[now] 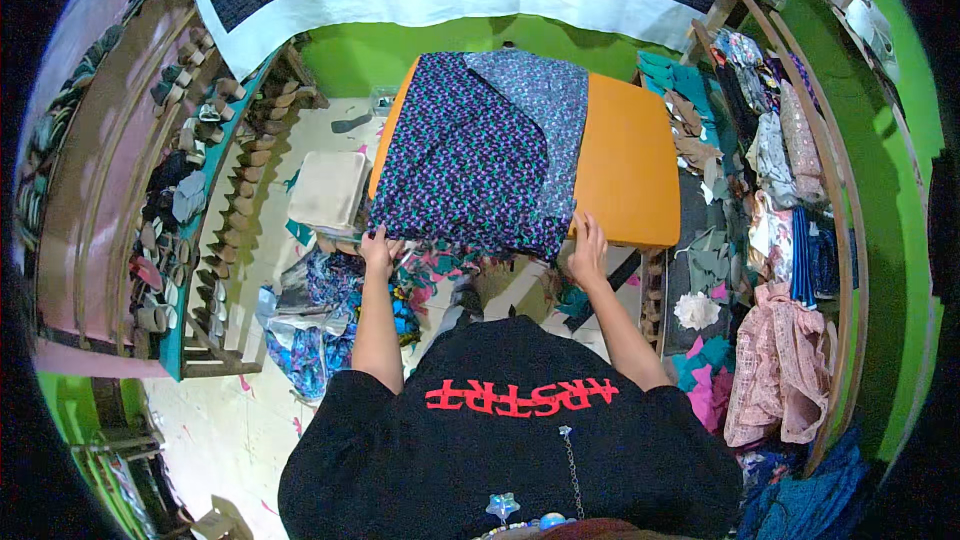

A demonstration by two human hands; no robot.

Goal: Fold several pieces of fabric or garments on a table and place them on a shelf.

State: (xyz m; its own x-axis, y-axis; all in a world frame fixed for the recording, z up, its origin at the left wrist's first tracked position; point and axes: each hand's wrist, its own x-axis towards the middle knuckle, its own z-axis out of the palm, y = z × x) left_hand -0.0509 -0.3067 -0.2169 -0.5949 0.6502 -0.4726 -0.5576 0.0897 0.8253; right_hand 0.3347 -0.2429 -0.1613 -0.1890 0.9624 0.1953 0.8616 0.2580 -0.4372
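A dark fabric (465, 160) patterned in purple and teal lies over the orange table top (630, 160) in front of me. Its upper right part is folded back, showing a paler bluish side (545, 85). At the near left corner, my left hand (380, 252) is closed on the fabric's edge, with some fingers hidden beneath. My right hand (588, 250) rests by the near right corner, its fingers stretched out on the orange edge beside the fabric. The fabric's near edge hangs slightly over the front between my hands.
A beige padded stool (328, 190) stands left of the table, with a heap of colourful cloth (320, 315) before it. Shoe racks (215, 190) line the left side. Folded clothes fill a wooden shelf (835, 190) on the right. Fabric scraps (705, 370) litter the floor.
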